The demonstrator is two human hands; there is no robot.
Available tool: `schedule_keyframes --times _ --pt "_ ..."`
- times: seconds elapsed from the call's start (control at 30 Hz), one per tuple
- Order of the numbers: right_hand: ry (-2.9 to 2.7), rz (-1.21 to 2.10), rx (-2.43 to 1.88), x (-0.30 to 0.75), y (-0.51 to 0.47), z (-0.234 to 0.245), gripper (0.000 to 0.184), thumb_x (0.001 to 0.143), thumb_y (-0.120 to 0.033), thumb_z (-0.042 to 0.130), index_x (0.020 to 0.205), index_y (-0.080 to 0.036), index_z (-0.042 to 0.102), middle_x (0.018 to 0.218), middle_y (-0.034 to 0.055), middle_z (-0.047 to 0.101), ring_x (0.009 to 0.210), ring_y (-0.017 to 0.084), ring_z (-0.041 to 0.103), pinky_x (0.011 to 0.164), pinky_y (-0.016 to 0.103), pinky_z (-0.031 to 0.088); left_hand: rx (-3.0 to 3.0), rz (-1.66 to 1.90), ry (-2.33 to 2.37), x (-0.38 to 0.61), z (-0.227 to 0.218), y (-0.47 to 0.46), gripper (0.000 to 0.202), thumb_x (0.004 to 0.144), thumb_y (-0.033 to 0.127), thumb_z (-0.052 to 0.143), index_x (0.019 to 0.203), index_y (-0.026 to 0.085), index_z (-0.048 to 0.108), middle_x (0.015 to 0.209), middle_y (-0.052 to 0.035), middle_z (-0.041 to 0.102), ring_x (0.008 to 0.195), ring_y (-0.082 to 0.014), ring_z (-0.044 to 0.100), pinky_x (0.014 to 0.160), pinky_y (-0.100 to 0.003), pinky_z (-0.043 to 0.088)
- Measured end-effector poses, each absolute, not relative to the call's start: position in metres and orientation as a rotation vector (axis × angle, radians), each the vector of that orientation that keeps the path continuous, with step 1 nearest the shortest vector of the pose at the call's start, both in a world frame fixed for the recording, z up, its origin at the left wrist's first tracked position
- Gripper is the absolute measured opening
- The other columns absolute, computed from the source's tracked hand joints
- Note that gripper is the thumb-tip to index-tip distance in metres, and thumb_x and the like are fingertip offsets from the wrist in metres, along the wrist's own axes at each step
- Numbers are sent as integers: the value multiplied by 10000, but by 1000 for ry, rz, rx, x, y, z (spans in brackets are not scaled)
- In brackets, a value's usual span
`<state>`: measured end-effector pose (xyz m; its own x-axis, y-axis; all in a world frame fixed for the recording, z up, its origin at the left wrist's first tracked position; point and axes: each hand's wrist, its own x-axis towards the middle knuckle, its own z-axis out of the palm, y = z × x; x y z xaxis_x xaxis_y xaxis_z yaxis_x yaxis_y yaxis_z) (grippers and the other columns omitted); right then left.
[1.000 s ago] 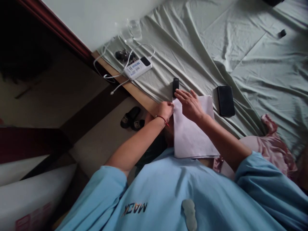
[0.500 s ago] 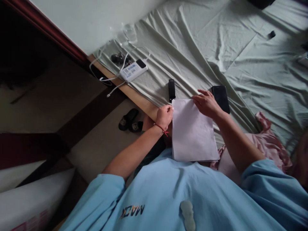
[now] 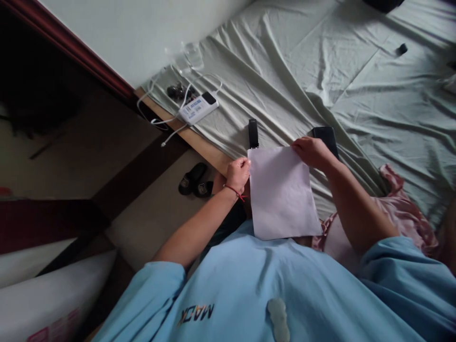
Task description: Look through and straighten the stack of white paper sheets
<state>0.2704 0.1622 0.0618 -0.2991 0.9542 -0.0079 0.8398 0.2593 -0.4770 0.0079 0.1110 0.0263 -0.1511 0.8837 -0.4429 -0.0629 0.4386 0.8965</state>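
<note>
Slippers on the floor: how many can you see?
2. Both black slippers lie side by side on the floor below the bed edge, left of the left hand: one farther left, the other partly hidden behind the left forearm.

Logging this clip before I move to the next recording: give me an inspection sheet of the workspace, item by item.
Surface: wrinkled pale green bedsheet over a bed with a wooden edge.
Job's things: white paper sheet, held at its two far corners.
Clutter: black phone partly behind the right hand; small black device just beyond the paper; white power bank; small dark object far off; pink cloth.
Grippers: left hand pinches the paper's left corner; right hand grips the right corner.
Cables: white cable looped about the power bank, trailing over the bed edge.
Surroundings: black slippers on the floor; pale wall.
</note>
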Motion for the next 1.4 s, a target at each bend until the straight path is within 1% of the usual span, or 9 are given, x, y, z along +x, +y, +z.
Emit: schedule_keyframes --times 0.1,0.23,0.4,0.5,0.6,0.73,0.83,1.1,1.4 --pt "-1823 847 -1699 281 155 62 222 909 -371 612 1012 -215 732 805 42 684 697 174 603 689 306 483 738 1094 1429 6 28 111 130 884 139 586 755 149 585 610 55 428 450 -41 330 447 -194 246" --pt "-1311 1314 -1554 287 127 56 432 844 -513 716 1177 -246 646 785 0 667 641 141 597 594 257 486 587 1148 1356 5 35 111 100 900 91 556 815 134 586 655 53 458 427 -23 324 420 -191 219" --pt "-1201 1479 -1523 283 83 44 438 790 -623 753 882 -198 695 684 1 634 549 113 538 482 219 414 482 1187 1344 4 39 112 65 869 99 607 818 133 584 648 59 469 401 -19 333 393 -178 218" --pt "-1096 1494 -1507 282 67 38 424 803 -631 739 899 -218 717 652 0 635 492 118 513 436 233 388 561 1185 1314 -1 37 106 110 818 180 708 806 134 609 638 56 480 414 -20 347 390 -174 231" --pt "-953 1420 -1473 281 61 37 378 788 -604 765 891 -242 729 645 -10 637 469 111 499 429 234 391 735 1072 1284 -7 30 90 343 751 422 814 776 133 631 611 43 492 448 -33 377 391 -172 251" --pt "-860 1369 -1449 276 62 42 381 719 -597 812 852 -249 730 668 -4 666 501 127 546 460 247 437 870 859 1199 -11 22 61 561 718 663 779 702 136 588 556 41 456 457 -51 393 399 -183 284" --pt "-861 1391 -1450 270 64 45 404 699 -606 819 836 -239 721 661 0 662 513 133 558 476 252 452 854 823 1192 -12 22 47 588 719 682 774 686 127 585 545 38 461 449 -45 388 400 -177 285" --pt "-1022 1351 -1496 267 61 44 372 821 -583 750 855 -218 685 628 -31 561 486 79 418 423 201 316 598 913 1236 -19 29 39 633 574 648 884 612 132 517 494 66 393 408 -17 307 359 -154 198" --pt "-920 1182 -1512 264 58 41 329 795 -539 759 844 -224 677 619 -39 517 491 81 359 436 213 263 647 824 1230 -17 23 28 637 611 682 847 629 144 505 542 47 437 445 -38 358 386 -168 257"
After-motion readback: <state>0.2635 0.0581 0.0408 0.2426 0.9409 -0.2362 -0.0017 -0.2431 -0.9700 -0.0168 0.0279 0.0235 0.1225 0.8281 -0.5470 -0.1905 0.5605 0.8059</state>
